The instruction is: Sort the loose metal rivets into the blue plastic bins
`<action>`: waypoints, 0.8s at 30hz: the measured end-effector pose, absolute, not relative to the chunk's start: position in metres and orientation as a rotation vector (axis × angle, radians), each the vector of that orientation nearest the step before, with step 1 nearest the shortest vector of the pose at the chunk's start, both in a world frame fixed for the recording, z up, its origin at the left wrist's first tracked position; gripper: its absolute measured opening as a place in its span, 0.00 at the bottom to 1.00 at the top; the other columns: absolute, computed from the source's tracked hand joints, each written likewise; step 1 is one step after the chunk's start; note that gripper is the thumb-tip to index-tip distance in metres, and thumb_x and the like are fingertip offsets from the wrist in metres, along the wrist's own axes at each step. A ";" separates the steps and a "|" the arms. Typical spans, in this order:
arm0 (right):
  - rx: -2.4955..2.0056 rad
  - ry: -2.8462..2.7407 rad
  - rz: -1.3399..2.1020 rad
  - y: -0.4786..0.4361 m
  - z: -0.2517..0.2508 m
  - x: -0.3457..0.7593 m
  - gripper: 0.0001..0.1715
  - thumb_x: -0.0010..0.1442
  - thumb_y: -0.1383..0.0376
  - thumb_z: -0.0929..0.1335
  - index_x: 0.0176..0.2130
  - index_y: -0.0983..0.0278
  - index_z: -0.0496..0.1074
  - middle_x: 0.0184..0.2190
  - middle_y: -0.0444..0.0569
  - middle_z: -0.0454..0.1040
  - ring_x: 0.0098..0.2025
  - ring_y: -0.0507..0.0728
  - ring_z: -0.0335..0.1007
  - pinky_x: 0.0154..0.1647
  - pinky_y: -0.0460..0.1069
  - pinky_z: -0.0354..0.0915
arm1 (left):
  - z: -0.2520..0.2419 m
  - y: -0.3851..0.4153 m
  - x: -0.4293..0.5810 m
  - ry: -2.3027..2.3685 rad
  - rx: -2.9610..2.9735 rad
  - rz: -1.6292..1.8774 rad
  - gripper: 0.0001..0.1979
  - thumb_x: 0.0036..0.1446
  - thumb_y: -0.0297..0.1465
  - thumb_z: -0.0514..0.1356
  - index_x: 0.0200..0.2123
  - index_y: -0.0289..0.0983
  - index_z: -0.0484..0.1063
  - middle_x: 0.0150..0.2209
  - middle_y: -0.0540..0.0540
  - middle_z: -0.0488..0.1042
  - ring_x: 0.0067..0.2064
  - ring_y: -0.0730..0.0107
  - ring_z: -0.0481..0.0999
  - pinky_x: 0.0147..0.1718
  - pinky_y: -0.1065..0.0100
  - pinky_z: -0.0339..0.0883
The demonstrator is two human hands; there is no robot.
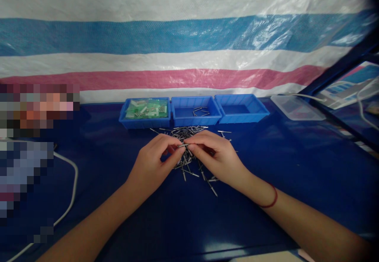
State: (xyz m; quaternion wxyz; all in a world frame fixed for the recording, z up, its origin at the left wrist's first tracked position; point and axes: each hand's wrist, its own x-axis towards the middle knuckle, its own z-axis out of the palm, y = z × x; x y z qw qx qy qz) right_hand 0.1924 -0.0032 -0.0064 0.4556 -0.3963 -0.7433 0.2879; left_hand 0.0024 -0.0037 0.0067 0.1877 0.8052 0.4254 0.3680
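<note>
We note left hand (152, 157) and right hand (217, 153), fingertips (178, 152) closed, pinching apparently one rivet (182, 145); blue bin (197, 121) at twelve o'clock.

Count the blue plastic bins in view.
3, in one row behind the blind rivet pile: the left bin, holding a green plastic bag, the middle bin and the right bin. None seems hidden.

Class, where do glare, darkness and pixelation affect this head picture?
Head view: glare flecks the striped sheet, strongest at right; a pale reflection marks the blue table near the bottom; the upper right corner is dark; coarse blocks mask part of the left side.
</note>
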 end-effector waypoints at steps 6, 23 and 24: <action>-0.932 -1.891 0.814 -0.002 -0.005 0.193 0.09 0.63 0.66 0.65 0.40 0.63 0.75 0.34 0.49 0.75 0.35 0.53 0.69 0.35 0.49 0.65 | 0.006 -0.004 0.004 1.196 2.274 1.047 0.02 0.60 0.29 0.59 0.35 0.37 0.70 0.31 0.51 0.72 0.33 0.75 0.71 0.34 0.74 0.64; -1.148 -1.103 1.110 0.037 -0.003 0.225 0.14 0.57 0.57 0.68 0.38 0.64 0.74 0.28 0.43 0.67 0.20 0.45 0.54 0.15 0.43 0.46 | 0.005 0.003 -0.006 1.298 2.353 0.867 0.09 0.62 0.29 0.55 0.45 0.38 0.70 0.37 0.49 0.75 0.36 0.72 0.74 0.37 0.70 0.66; -1.148 -1.123 1.112 0.035 -0.002 0.224 0.13 0.57 0.58 0.68 0.37 0.64 0.74 0.28 0.43 0.67 0.19 0.45 0.54 0.15 0.43 0.47 | 0.005 0.007 -0.010 1.311 2.386 0.834 0.08 0.62 0.29 0.54 0.44 0.37 0.70 0.37 0.48 0.74 0.36 0.71 0.74 0.38 0.69 0.66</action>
